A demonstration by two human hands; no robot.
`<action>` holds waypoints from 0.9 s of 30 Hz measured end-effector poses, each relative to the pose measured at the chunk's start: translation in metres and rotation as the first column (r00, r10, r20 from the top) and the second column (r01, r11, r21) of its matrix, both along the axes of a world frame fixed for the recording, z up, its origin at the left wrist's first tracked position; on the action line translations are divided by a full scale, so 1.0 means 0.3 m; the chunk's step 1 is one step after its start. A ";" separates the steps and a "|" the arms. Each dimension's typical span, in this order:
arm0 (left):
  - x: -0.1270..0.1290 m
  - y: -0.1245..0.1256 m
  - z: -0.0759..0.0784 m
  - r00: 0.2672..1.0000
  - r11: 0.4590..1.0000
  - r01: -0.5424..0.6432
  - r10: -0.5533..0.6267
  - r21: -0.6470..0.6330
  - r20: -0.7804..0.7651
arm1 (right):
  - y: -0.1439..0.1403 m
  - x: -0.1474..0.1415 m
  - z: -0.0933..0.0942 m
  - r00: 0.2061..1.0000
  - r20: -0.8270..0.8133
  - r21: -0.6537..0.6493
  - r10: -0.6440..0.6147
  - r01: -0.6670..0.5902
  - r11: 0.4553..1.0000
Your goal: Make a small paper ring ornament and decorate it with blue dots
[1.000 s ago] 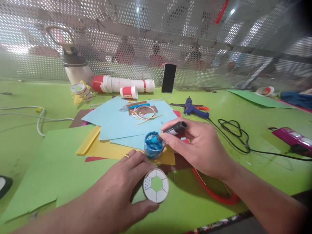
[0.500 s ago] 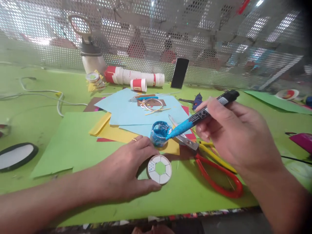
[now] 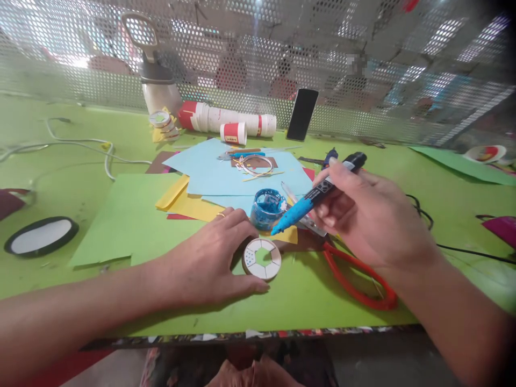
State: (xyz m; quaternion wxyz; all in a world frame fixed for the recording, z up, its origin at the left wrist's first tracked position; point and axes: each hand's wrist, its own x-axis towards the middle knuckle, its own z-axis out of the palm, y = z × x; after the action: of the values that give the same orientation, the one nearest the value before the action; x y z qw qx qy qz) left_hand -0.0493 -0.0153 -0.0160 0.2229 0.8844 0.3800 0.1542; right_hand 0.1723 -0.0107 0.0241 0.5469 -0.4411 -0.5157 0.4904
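A small round disc [image 3: 272, 253] lies on the green table; its white ring is split by dark lines around a green centre, and one segment carries blue dots. My left hand [image 3: 213, 258] rests on the table with thumb and fingers curved around the disc's left side, holding it by the edge. In my right hand [image 3: 363, 215] is a black marker [image 3: 322, 188], its lower end coated in blue paint. The marker's tip points down just above the disc's far edge, apart from it. Right behind the disc stands a small paint-smeared blue jar [image 3: 262, 217].
Red-handled scissors [image 3: 358, 290] lie partly under my right hand. Blue paper sheets [image 3: 209, 177] bear tools and scraps behind the jar. Farther back are stacked paper cups [image 3: 226, 119], a phone [image 3: 302, 115] and a bottle [image 3: 159, 94]. A black oval [image 3: 42, 236] lies left.
The marker's tip has left the blue jar's rim and come toward the disc. My left hand stays around the disc, and the view has shifted slightly.
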 end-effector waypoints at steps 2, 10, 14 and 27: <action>0.001 -0.004 0.005 1.000 1.000 -0.012 0.012 -0.018 -0.010 | 0.004 -0.002 0.003 1.000 -0.010 -0.009 -0.017 0.017 1.000; 0.003 -0.008 0.022 1.000 0.996 -0.026 0.026 -0.084 -0.003 | 0.032 0.009 -0.013 0.991 -0.037 0.092 -0.130 0.133 0.987; 0.003 -0.007 0.024 1.000 0.996 0.009 -0.007 -0.094 0.023 | 0.053 0.016 -0.038 0.988 0.020 0.177 -0.153 0.147 0.973; 0.008 -0.004 0.016 0.999 0.995 0.021 -0.018 -0.094 0.032 | 0.066 -0.010 -0.029 0.858 0.431 0.446 -0.279 0.066 0.893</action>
State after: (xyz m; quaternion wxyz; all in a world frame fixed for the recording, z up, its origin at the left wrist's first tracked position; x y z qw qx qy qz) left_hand -0.0469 -0.0164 -0.0112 0.2716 0.8741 0.3748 0.1476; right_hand 0.1694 0.0090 0.0154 0.5239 -0.4680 -0.6856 0.1909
